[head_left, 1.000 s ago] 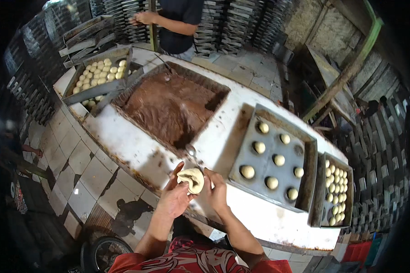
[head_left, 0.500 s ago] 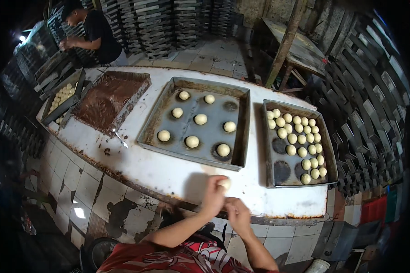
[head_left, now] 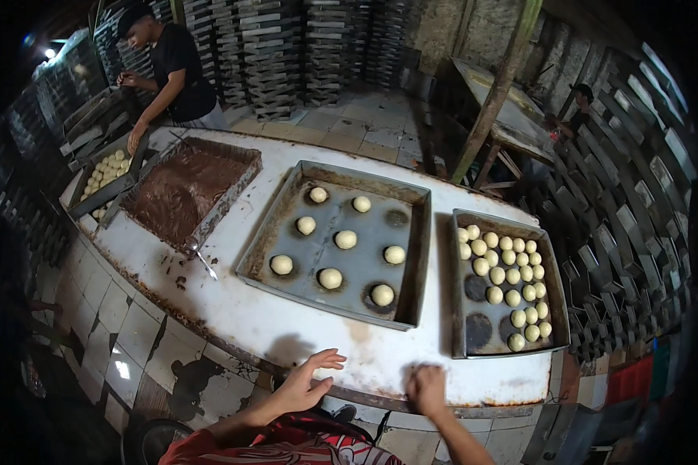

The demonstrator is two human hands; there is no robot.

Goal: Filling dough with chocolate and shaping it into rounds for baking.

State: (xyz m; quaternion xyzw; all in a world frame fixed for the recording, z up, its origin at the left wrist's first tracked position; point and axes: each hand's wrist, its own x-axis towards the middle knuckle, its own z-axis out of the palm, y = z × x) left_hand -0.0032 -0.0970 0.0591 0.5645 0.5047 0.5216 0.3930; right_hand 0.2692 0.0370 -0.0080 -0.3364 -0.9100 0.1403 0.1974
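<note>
My left hand (head_left: 309,381) is raised over the table's near edge, fingers stretched out and nothing in it. To its right, my right hand (head_left: 428,390) is closed like a fist, low over the white tabletop (head_left: 380,353). Whatever its fingers may hold is hidden, and no dough ball shows there. Beyond my hands lies a large metal baking tray (head_left: 329,308) with several pale dough balls (head_left: 330,278) set apart on it. A second tray (head_left: 512,356) at the right holds many dough balls (head_left: 513,297) packed mostly toward its far and right sides.
Left of the trays stands a pan (head_left: 244,180) of brown chocolate-like paste, with a spoon (head_left: 206,263) by its near corner. A co-worker (head_left: 182,74) reaches toward a smaller tray (head_left: 119,186) of dough balls. Stacked metal pans (head_left: 613,209) rise at the right; a wooden post (head_left: 500,97) stands behind.
The dough ball that was in my left hand no longer shows. My left hand has moved left and opened; my right hand has moved slightly right. The co-worker's arm now stretches to the smaller tray.
</note>
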